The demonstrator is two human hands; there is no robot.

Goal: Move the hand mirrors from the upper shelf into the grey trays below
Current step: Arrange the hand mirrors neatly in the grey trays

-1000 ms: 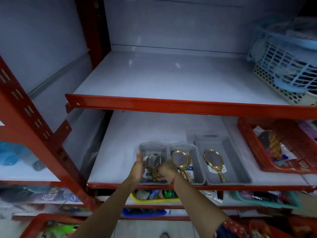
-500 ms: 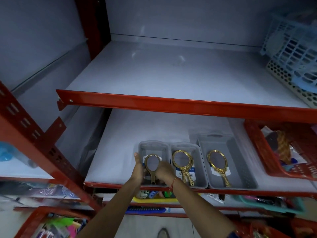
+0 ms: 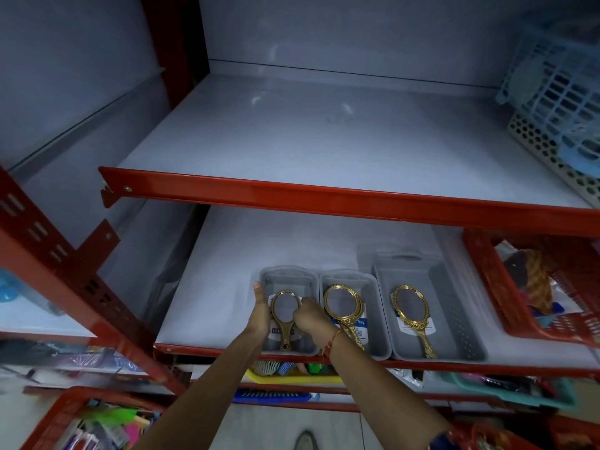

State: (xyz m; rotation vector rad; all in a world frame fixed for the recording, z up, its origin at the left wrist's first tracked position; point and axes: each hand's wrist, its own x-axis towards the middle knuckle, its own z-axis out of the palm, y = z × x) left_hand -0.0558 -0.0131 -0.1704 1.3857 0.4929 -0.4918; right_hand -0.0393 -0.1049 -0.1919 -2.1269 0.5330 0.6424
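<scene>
A: Okay, quick one. What changed in the last second?

B: The gold mirror [image 3: 285,315] in the left tray [image 3: 285,277] was tilted up in the hands 1 s ago; now it lies flat, head at 12 o'clock, handle at 6 o'clock.

A: Hands?

B: Left hand [image 3: 259,315] flat against the tray's outer wall at 9 o'clock of the mirror, fingers straight, grasping nothing. Right hand [image 3: 310,316] curled at 3 o'clock of the mirror, fingertips on or just at the frame; cannot tell if it pinches or has let go.

A: Other mirrors?

B: 2 stacked in the middle tray [image 3: 352,277], see the middle mirrors [image 3: 344,305]. 1 in the right tray [image 3: 431,280], the right mirror [image 3: 411,303]. Same as 0.5 s ago.

A: Upper shelf [image 3: 324,141]?

B: At 12 o'clock of the trays, no mirror on the part visible. Only blue baskets [image 3: 558,89] at its 3 o'clock end.

A: So the task?

B: Looks nearly done, my read. This is likely the last placement; the hands just need to come off and clear out.
</scene>
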